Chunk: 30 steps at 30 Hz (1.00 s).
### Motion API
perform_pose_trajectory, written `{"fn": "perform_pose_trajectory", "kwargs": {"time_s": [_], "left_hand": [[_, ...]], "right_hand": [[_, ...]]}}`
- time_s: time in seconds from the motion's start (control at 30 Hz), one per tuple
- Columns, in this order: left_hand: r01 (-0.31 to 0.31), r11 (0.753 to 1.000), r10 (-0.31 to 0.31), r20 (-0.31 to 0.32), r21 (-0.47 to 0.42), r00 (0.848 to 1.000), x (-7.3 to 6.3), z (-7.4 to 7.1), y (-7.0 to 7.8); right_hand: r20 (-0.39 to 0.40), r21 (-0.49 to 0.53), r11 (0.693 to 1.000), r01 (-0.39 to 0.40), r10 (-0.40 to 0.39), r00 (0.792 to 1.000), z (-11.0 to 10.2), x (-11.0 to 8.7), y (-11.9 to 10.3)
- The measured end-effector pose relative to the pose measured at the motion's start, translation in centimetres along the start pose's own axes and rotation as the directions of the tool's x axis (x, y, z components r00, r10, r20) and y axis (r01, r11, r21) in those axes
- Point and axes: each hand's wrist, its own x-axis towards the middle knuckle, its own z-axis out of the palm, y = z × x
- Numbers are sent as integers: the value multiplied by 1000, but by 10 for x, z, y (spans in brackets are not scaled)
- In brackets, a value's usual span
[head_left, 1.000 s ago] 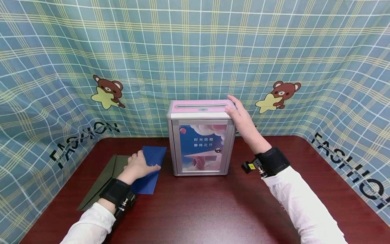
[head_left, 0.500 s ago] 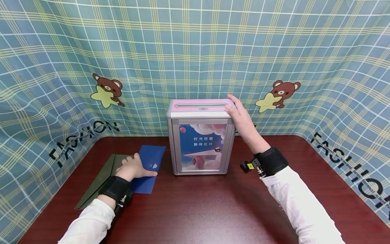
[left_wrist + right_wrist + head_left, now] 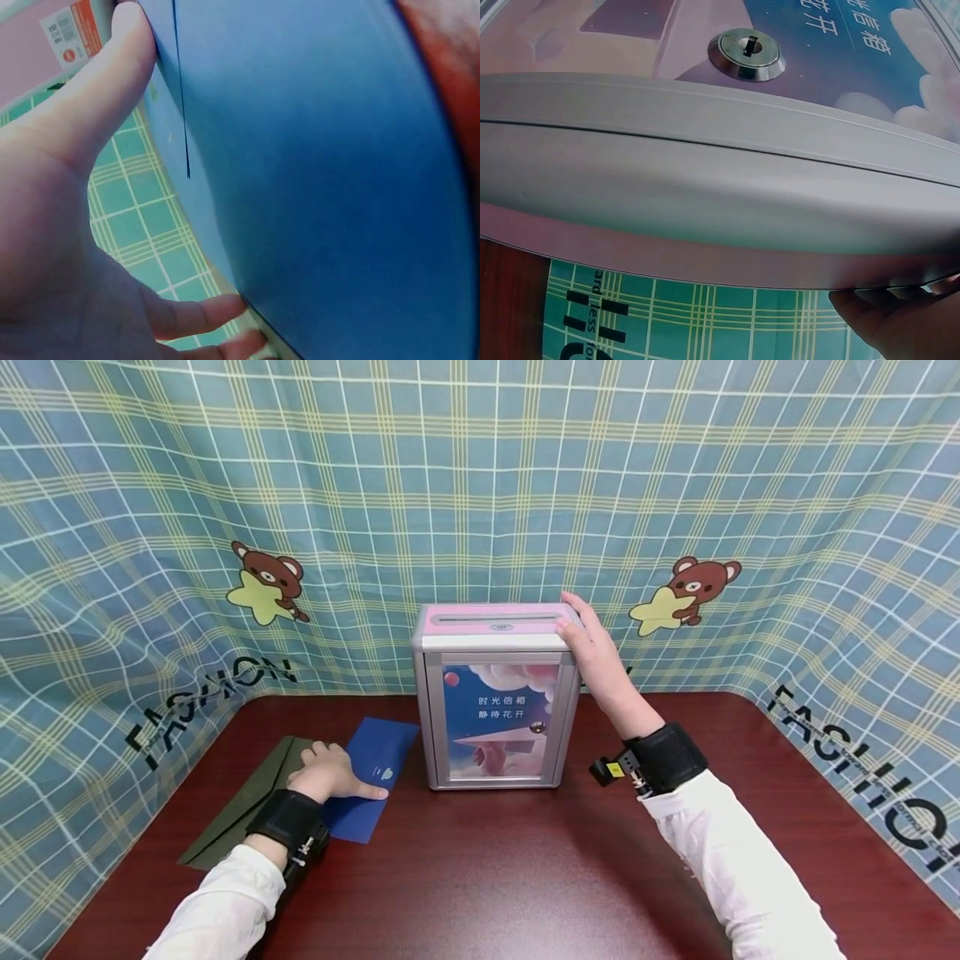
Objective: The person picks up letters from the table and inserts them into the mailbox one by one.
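Note:
A metal-framed letter box [image 3: 495, 718] with a pink top [image 3: 457, 612] and a slot stands upright at the table's middle. My right hand [image 3: 600, 664] rests on its top right corner, thumb over the top and fingers along the back edge; the right wrist view shows the fingers [image 3: 900, 319] at the edge of the side. On the left, my left hand [image 3: 330, 772] holds a blue envelope [image 3: 378, 756] between thumb and fingers. The envelope bows slightly in the left wrist view, the thumb [image 3: 112, 82] at one edge. Beneath and left lies a dark olive envelope [image 3: 236, 810].
The reddish-brown table [image 3: 480, 877] carries all of this. A plaid curtain [image 3: 480, 485] with bear prints encloses the back and both sides. A round lock [image 3: 746, 52] sits on the box's front door.
My left hand slid back over the blue envelope and its thumb came onto the right part. The envelope has turned slightly, its far end shifting right. My right hand has stayed on the box.

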Motion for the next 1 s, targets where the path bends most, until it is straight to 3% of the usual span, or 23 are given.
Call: {"fn": "perform_pose_trajectory", "kwargs": {"time_s": [0.3, 0.53, 0.63, 0.8, 1.0], "left_hand": [[51, 998, -51, 19, -38, 999, 12, 1, -4], [-85, 989, 86, -1, -117, 996, 18, -2, -20], [-110, 979, 107, -24, -169, 994, 18, -3, -26], [-146, 966, 120, -129, -213, 984, 17, -3, -30], [-213, 946, 145, -269, -243, 952, 11, -6, -27]], "right_hand": [[-1, -2, 1000, -9, 9, 1000, 0, 0, 1], [-1, -10, 1000, -7, 7, 1000, 0, 1, 2], [-2, -6, 1000, -7, 7, 1000, 0, 1, 2], [-3, 8, 1000, -10, 10, 1000, 0, 1, 3], [-3, 19, 1000, 3, -3, 1000, 1, 1, 2]]}}
